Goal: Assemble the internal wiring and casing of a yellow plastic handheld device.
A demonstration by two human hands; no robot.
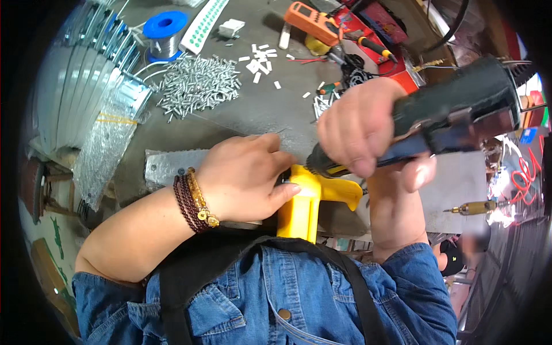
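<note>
A yellow plastic housing [299,210] with a curved side arm stands upright close to my body. My left hand [247,178] grips its upper part, the thumb pressed on the near face and the other fingers curled behind. Wrapped around a thick black cylindrical power tool [454,95] is my right hand [362,126]. The tool lies slanted, its ribbed end down at the top of the yellow housing. Its tip is hidden, so contact with the housing cannot be told. Beneath my left wrist a flat grey metal plate [172,167] shows in part.
A heap of small metal screws [198,86] lies at the back left, beside a blue solder spool [165,34]. Loose white pieces [261,63] are scattered nearby. An orange multimeter [313,23] is at the back. Wrapped panels [86,86] stand left; a brass-coloured driver [474,208] hangs right.
</note>
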